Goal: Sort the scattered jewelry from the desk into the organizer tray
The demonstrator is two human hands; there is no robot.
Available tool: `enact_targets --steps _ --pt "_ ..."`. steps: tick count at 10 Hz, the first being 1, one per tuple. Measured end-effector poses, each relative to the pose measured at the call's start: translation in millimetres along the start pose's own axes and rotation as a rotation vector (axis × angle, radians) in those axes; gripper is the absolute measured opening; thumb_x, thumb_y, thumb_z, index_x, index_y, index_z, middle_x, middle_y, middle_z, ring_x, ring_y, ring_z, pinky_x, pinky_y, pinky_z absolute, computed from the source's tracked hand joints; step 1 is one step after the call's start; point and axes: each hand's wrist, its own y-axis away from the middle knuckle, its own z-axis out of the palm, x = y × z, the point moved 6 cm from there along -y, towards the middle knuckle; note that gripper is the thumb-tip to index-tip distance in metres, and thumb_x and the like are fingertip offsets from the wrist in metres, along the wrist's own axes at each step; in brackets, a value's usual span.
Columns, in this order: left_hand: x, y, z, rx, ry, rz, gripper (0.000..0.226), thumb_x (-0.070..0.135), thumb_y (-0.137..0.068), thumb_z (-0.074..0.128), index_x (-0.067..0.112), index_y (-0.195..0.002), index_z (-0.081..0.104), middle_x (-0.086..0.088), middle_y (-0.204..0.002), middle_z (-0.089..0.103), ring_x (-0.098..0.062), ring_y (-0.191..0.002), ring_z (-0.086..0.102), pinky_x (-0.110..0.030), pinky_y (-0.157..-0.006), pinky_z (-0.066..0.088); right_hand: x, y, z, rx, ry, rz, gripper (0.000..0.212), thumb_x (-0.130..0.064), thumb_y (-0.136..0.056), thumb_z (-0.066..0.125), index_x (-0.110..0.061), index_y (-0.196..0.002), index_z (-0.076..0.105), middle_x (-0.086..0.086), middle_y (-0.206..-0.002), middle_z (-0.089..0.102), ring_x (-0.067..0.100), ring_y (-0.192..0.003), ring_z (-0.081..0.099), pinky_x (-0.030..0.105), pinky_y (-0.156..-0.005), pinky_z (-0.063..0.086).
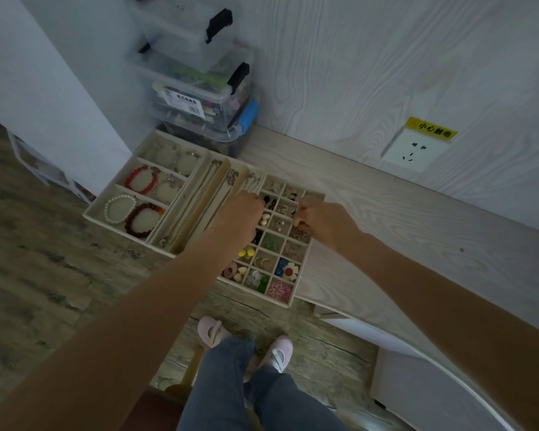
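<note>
A beige organizer tray lies at the left end of the pale wood desk. Its left compartments hold a red bead bracelet, a pearl bracelet and a dark red bracelet. Necklaces lie in the long middle slots. Earrings fill the small grid on the right, among them a white flower piece and a pink flower. My left hand reaches into the grid's left column with its fingertips hidden. Over the right column, my right hand pinches a small piece of jewelry.
Stacked clear plastic storage boxes stand against the wall right behind the tray. A wall socket with a yellow label sits to the right. The tray's near corner overhangs the desk edge above my feet in pink slippers.
</note>
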Motion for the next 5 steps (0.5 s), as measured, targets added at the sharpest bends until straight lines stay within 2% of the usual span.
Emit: enact_targets --steps 1,2,3,4,5 --pt "-1.4 0.8 0.5 0.032 0.018 -0.002 0.043 0.005 -0.086 0.059 0.008 -0.128 0.048 -0.009 -0.120 0.053 -0.023 -0.115 0.046 -0.029 -0.092 0.041 0.6 1.2 -1.0 0.005 -0.029 0.014 0.020 -0.018 -0.094 0.052 -0.018 -0.110 0.065 0.000 -0.114 0.055 0.016 -0.102 0.055 0.030 -0.072 0.050" --pt "-0.9 5.4 1.4 0.067 0.077 0.011 0.044 0.005 -0.088 0.057 0.010 -0.131 0.048 -0.007 -0.127 0.050 -0.021 -0.119 0.043 -0.028 -0.096 0.039 6.3 3.5 2.1 -0.027 -0.128 0.088 0.021 -0.021 -0.094 0.052 -0.020 -0.110 0.065 0.000 -0.118 0.055 0.017 -0.102 0.057 0.029 -0.076 0.049" --pt "-2.8 12.5 4.0 0.075 0.189 0.029 0.052 0.008 -0.090 0.055 0.015 -0.140 0.040 -0.003 -0.142 0.040 -0.021 -0.127 0.038 -0.028 -0.101 0.036 13.7 10.2 1.1 -0.011 -0.316 0.180 0.020 -0.019 -0.093 0.055 -0.017 -0.109 0.066 0.003 -0.115 0.060 0.018 -0.098 0.059 0.027 -0.079 0.045" --pt "-7.2 15.1 2.3 0.060 0.304 0.037 0.051 0.012 -0.093 0.051 0.019 -0.142 0.038 -0.001 -0.142 0.041 -0.020 -0.124 0.041 -0.028 -0.096 0.039 23.2 20.8 -4.8 0.059 -0.539 0.302 0.020 -0.016 -0.094 0.054 -0.012 -0.108 0.068 0.006 -0.111 0.065 0.018 -0.096 0.060 0.026 -0.084 0.044" --pt "-13.9 28.3 -11.2 0.087 0.474 0.011 0.042 0.017 -0.095 0.050 0.017 -0.137 0.045 -0.001 -0.135 0.050 -0.016 -0.120 0.049 -0.023 -0.094 0.038 29.9 43.6 -22.2 0.174 -0.718 0.401 0.017 -0.019 -0.095 0.053 -0.018 -0.100 0.069 0.003 -0.108 0.067 0.018 -0.097 0.063 0.029 -0.085 0.048"
